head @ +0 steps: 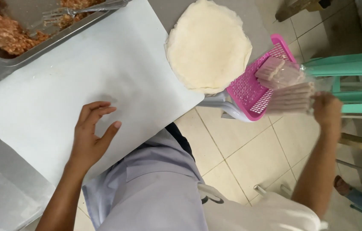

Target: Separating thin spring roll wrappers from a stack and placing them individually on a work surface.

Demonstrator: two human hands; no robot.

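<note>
My left hand (90,136) rests flat on a large white board (82,68), fingers spread, holding nothing. My right hand (327,109) reaches out to the right and grips a clear plastic bag of pinkish sausage sticks (290,96), held over a pink plastic basket (249,92). More of the same sticks (270,70) show in the bag above the basket. A stack of round pale flat dough sheets (208,45) lies at the board's far right corner.
A metal tray with reddish minced filling (5,34) and a fork (74,10) sits at the top left. A teal plastic stool (356,70) stands right of the basket. Beige floor tiles (249,149) lie below. Another person's foot (343,185) shows at the right.
</note>
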